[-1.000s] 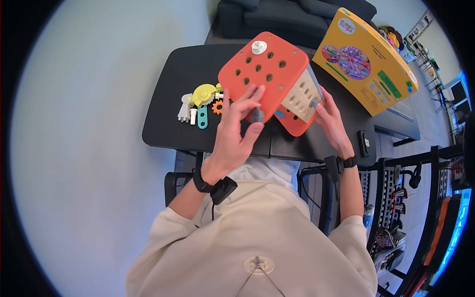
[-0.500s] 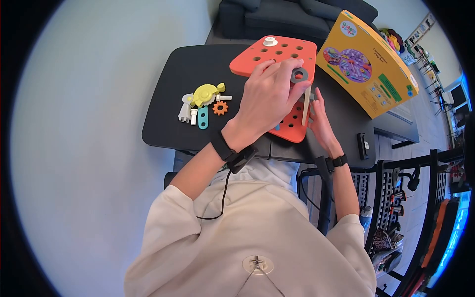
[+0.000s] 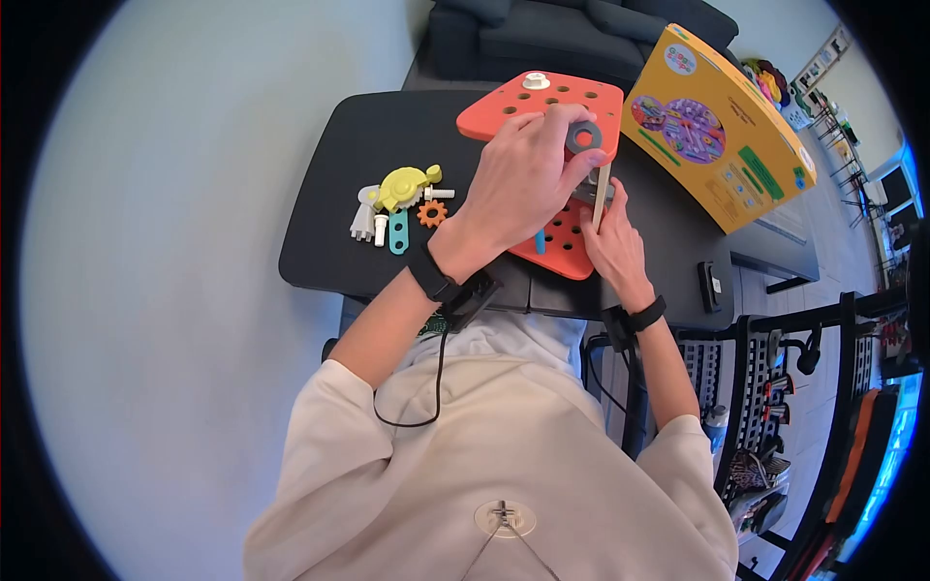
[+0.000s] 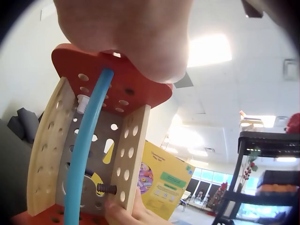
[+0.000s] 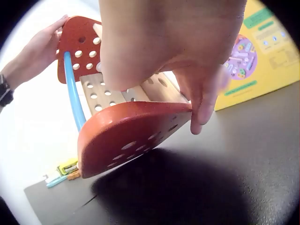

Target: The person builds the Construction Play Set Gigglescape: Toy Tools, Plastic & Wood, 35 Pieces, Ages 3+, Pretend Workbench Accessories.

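1. Two red ends (image 3: pixel 496 114), wooden sides (image 4: pixel 127 163) and a blue rod (image 4: pixel 84 140) already form our box (image 4: pixel 101 123), tilted over the black table (image 3: pixel 329 232).
2. Our left hand (image 3: pixel 513 184) pinches a grey nut (image 3: pixel 585 126); our right hand (image 3: pixel 617 254) grips one of the wooden sides.
3. The dark bolt's (image 4: pixel 108 189) thread looks bare; fitting the nut seems left.

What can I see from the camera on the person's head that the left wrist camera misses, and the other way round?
Only the head view shows the small orange toothed gear and the flat teal strip with holes. Only the left wrist view shows the white ceiling and its bright rectangular light panel. Both show the red panels with round holes, the bright blue rod, the large yellow cardboard box, and part of the left hand and right hand.
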`<move>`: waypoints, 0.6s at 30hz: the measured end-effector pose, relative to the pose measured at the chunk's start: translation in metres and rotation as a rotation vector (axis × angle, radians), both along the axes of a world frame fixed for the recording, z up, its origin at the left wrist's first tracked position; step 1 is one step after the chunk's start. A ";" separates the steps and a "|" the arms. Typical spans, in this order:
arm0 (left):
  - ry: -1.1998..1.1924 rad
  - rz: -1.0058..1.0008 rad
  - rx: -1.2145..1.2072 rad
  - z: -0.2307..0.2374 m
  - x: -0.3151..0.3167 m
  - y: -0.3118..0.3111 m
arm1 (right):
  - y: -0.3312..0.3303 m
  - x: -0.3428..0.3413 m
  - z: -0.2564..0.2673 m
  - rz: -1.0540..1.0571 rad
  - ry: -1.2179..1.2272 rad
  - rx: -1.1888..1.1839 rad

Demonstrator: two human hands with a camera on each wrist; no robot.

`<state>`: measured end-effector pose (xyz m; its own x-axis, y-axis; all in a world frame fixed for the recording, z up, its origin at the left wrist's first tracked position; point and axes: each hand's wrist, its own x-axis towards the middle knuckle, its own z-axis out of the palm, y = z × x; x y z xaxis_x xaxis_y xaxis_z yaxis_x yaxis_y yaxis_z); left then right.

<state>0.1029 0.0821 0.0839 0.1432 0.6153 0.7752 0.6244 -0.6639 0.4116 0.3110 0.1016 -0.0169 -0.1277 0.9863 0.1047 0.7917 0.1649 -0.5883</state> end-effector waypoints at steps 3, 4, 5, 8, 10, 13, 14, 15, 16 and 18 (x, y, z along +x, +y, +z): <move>-0.195 -0.205 -0.096 0.000 -0.004 0.002 | 0.008 -0.001 -0.004 -0.037 -0.088 0.090; -0.197 -0.204 -0.094 0.001 -0.006 0.000 | 0.009 -0.002 -0.002 -0.037 -0.090 0.092; -0.216 -0.207 -0.042 0.002 -0.009 -0.005 | 0.010 -0.001 -0.001 -0.029 -0.096 0.097; -0.274 -0.184 0.061 -0.010 -0.020 -0.024 | 0.008 -0.001 0.011 -0.020 -0.113 0.085; -0.309 -0.153 0.108 -0.031 -0.030 -0.040 | 0.006 0.000 0.011 -0.015 -0.119 0.065; -0.307 0.024 -0.100 -0.066 -0.043 -0.053 | 0.004 0.002 0.007 0.011 -0.098 0.048; -0.272 0.062 -0.227 -0.073 -0.044 -0.055 | 0.001 0.003 0.008 0.017 -0.092 0.008; -0.236 0.099 -0.352 -0.079 -0.046 -0.055 | -0.001 0.003 0.009 0.024 -0.085 -0.029; -0.235 0.099 -0.352 -0.081 -0.044 -0.055 | -0.002 0.004 0.006 0.024 -0.084 -0.030; 0.030 0.047 -0.347 -0.081 -0.035 -0.053 | -0.004 0.005 -0.002 0.041 -0.031 -0.019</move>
<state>0.0674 0.0290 0.0026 0.1281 0.8481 0.5142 0.6665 -0.4575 0.5886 0.3158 0.0975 -0.0186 -0.1705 0.9820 0.0810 0.8026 0.1861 -0.5668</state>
